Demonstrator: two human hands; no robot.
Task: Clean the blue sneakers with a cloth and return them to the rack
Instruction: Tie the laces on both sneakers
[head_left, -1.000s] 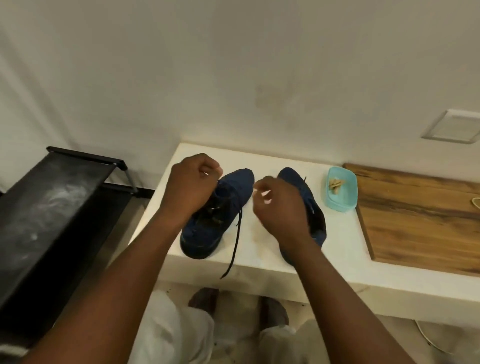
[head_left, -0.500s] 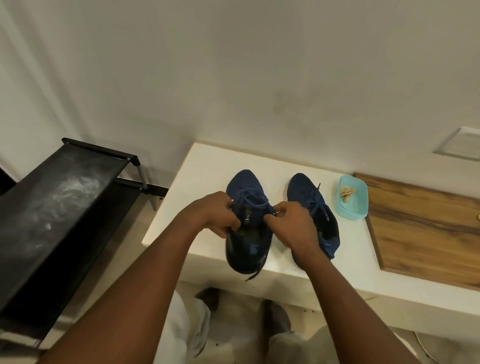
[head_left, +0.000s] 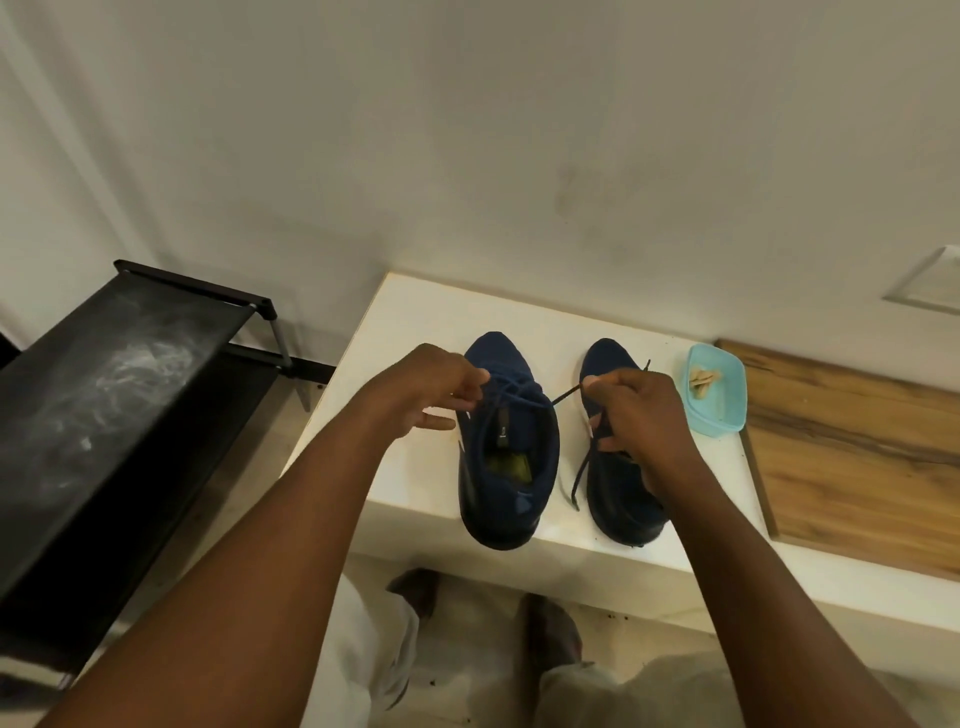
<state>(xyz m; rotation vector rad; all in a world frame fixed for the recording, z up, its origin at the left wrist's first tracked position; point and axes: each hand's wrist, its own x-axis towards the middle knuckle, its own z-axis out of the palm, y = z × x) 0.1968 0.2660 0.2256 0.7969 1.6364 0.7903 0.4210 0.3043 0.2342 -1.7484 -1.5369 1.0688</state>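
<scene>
Two dark blue sneakers stand side by side on a white counter (head_left: 415, 322), toes toward the wall. The left sneaker (head_left: 511, 467) overhangs the front edge slightly. My left hand (head_left: 426, 395) pinches a lace end at its left side. My right hand (head_left: 639, 421) pinches the other lace end, pulled out to the right, and covers part of the right sneaker (head_left: 621, 499). A loose lace hangs between the two shoes. No cloth is visible.
A black shoe rack (head_left: 119, 415) with a dusty top shelf stands left of the counter. A small turquoise container (head_left: 719, 410) holding some beige bits sits right of the shoes, next to a wooden board (head_left: 852, 457). My legs and feet are below the counter.
The left sneaker was straightened so it points at the wall. My hands came together over its laces, then drew apart, each pulling a lace end outward.
</scene>
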